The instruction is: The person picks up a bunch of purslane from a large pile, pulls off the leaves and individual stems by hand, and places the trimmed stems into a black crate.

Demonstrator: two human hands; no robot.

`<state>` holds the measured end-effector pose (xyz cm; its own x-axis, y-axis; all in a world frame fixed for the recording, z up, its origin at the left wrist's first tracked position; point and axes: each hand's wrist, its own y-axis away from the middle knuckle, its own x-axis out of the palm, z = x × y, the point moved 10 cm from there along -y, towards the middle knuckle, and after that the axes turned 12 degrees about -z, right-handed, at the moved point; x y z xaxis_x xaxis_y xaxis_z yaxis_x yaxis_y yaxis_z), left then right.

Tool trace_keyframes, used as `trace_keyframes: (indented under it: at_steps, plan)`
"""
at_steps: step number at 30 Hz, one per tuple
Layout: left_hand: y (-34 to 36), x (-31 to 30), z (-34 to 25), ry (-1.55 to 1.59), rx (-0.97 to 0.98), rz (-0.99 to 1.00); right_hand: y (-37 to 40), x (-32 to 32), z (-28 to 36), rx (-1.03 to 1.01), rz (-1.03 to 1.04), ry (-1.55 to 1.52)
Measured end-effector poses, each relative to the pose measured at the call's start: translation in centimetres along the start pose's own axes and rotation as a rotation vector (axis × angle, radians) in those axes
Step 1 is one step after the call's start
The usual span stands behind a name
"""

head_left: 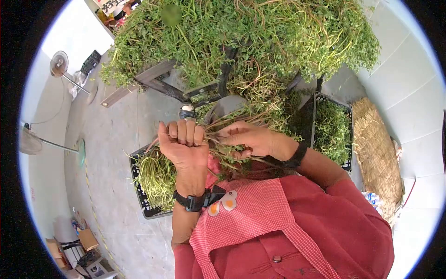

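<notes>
Just above my checked apron point(253, 204), near the black crate's point(155, 215) right edge: bunch of leafy stems point(230, 157), off the ground, between both hands. Left hand point(185, 149) curled into a fist round the stems. Right hand point(260, 142) pinching the same bunch just beside it, fingers bent. Big pile of greens point(260, 42) ahead, on a wooden frame point(155, 73). Pale stems point(158, 179) fill the black crate; second crate point(334, 100) past my right wrist, greens inside its rim.

Head-worn view, forward and down, close (round-edged)
</notes>
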<state>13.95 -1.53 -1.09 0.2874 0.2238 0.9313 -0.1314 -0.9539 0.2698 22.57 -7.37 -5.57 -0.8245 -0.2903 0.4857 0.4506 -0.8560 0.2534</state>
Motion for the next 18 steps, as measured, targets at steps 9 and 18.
trace_keyframes:
  at_steps: [9, 18]
  plan:
    - [1.5, 0.9, 1.7, -0.133, -0.024, 0.048, -0.5, -2.7, -0.1, -0.022, -0.303, 0.102]
    - [3.7, 1.7, -1.0, -0.101, -0.051, 0.218, 0.6, -0.5, 1.3, -0.021, -0.263, 0.157]
